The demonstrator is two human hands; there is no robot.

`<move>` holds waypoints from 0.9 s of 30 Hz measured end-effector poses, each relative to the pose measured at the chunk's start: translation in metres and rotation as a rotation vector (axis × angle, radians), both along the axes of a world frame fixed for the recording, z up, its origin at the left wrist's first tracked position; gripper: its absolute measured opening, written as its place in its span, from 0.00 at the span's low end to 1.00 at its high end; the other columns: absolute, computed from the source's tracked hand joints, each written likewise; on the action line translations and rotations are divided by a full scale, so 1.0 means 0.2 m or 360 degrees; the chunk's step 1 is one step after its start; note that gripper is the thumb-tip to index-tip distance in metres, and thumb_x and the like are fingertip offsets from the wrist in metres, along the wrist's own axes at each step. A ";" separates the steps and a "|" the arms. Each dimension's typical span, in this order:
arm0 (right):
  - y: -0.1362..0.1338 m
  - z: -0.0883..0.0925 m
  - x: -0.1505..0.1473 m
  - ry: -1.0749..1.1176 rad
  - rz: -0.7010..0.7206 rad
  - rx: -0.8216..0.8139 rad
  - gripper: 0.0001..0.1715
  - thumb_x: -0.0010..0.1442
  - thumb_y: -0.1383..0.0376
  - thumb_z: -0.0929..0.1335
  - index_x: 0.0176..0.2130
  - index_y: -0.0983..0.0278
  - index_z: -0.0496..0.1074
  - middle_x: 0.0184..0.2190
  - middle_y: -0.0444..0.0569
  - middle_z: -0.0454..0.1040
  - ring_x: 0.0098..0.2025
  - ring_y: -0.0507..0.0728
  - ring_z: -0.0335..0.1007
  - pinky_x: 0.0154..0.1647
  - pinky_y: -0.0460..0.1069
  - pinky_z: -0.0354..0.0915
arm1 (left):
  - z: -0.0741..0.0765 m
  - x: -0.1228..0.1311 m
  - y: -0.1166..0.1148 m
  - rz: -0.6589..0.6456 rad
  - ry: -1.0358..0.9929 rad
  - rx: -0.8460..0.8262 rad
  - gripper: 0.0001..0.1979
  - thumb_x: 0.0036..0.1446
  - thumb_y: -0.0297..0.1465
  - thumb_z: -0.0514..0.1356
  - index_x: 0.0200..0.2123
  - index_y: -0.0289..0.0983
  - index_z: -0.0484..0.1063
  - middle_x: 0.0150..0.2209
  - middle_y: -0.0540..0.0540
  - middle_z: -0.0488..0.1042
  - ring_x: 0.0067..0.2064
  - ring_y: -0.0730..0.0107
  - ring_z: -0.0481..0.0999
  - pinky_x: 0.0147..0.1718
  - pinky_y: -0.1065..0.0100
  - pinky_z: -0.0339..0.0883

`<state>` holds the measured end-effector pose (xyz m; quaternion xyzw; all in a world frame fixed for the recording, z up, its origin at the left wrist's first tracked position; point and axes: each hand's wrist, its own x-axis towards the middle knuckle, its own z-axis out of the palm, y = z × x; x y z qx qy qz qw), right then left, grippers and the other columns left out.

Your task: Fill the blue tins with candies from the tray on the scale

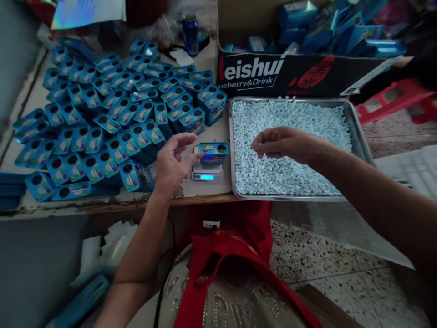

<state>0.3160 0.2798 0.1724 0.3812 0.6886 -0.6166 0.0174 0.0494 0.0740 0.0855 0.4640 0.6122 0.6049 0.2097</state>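
A small blue box (213, 154) with a dark round hole in its top stands on a small digital scale (207, 172) with a lit blue display. My left hand (174, 164) is beside the box, thumb and fingers apart; its thumb tip is at the box's left side, and whether it touches I cannot tell. Over a metal tray (290, 197) of pale blue and white candy-like pellets (293, 177), my right hand (278, 141) hangs with its fingers closed together. What those fingers hold, if anything, is hidden.
Many similar blue boxes (116, 107) crowd the table's left side. Behind the tray stands a black carton (307, 75) holding more blue packs. A blue can (190, 35) is at the back. Red stools (396, 100) stand at right.
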 end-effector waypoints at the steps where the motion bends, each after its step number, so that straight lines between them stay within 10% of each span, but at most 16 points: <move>1: -0.01 0.02 -0.06 -0.0025 0.0079 0.0084 0.11 0.59 0.60 0.83 0.37 0.59 0.82 0.27 0.44 0.77 0.24 0.50 0.58 0.24 0.48 0.52 | 0.02 -0.01 -0.04 0.0072 0.0043 0.0015 0.27 0.59 0.47 0.80 0.55 0.42 0.82 0.56 0.42 0.86 0.59 0.55 0.86 0.65 0.53 0.81; 9: -0.09 0.17 -0.35 -0.0019 0.0251 0.0312 0.09 0.61 0.66 0.83 0.37 0.61 0.83 0.28 0.47 0.79 0.29 0.54 0.68 0.29 0.50 0.64 | 0.13 -0.04 -0.26 0.0390 0.0300 0.0169 0.11 0.65 0.41 0.78 0.47 0.47 0.86 0.46 0.49 0.87 0.50 0.59 0.87 0.54 0.53 0.84; 15: -0.08 0.12 -0.33 -0.0114 0.0401 0.0437 0.14 0.64 0.55 0.83 0.36 0.59 0.82 0.27 0.48 0.77 0.30 0.55 0.69 0.28 0.51 0.64 | 0.21 -0.04 -0.28 0.0436 0.0426 0.0369 0.11 0.71 0.41 0.75 0.49 0.43 0.84 0.49 0.48 0.86 0.55 0.56 0.86 0.60 0.50 0.84; 27: -0.12 0.20 -0.43 -0.0296 0.0682 0.0969 0.04 0.61 0.66 0.78 0.37 0.58 0.81 0.29 0.45 0.77 0.33 0.57 0.71 0.36 0.53 0.64 | 0.15 -0.08 -0.29 0.0338 0.0495 0.0311 0.05 0.69 0.35 0.75 0.47 0.47 0.85 0.53 0.48 0.84 0.59 0.55 0.84 0.60 0.52 0.83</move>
